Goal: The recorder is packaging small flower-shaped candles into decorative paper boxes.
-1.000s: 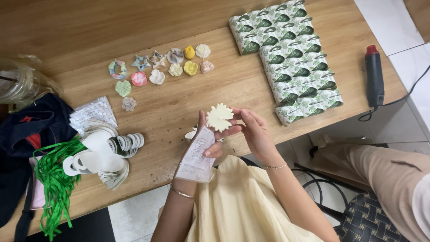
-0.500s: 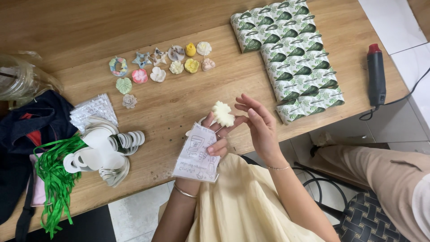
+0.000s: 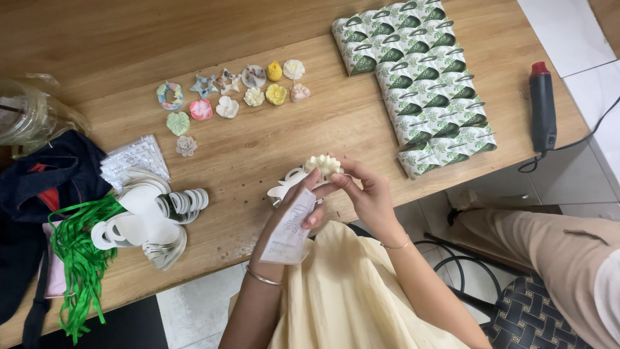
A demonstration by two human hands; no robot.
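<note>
My left hand (image 3: 294,210) and my right hand (image 3: 365,194) meet over the front edge of the wooden table (image 3: 271,129). Between their fingertips sits a small cream flower-shaped piece (image 3: 323,165). The left hand also grips a clear plastic packet with a white printed card (image 3: 287,231), which hangs down from its palm. A white cut-out card piece (image 3: 284,184) lies on the table just left of the flower, partly hidden by my left fingers.
Several small coloured flower and star shapes (image 3: 229,97) lie in rows mid-table. Green-and-white patterned packets (image 3: 420,84) fill the right side, a black and red heat tool (image 3: 542,106) beyond them. White card cut-outs (image 3: 145,216), green ribbon (image 3: 77,258) and dark fabric (image 3: 39,194) lie left. Another person's leg (image 3: 555,252) is at right.
The cream flower has turned from facing up to edge-on and dropped a little nearer the table edge. My right fingers have closed in on it; the packet stays in my left hand.
</note>
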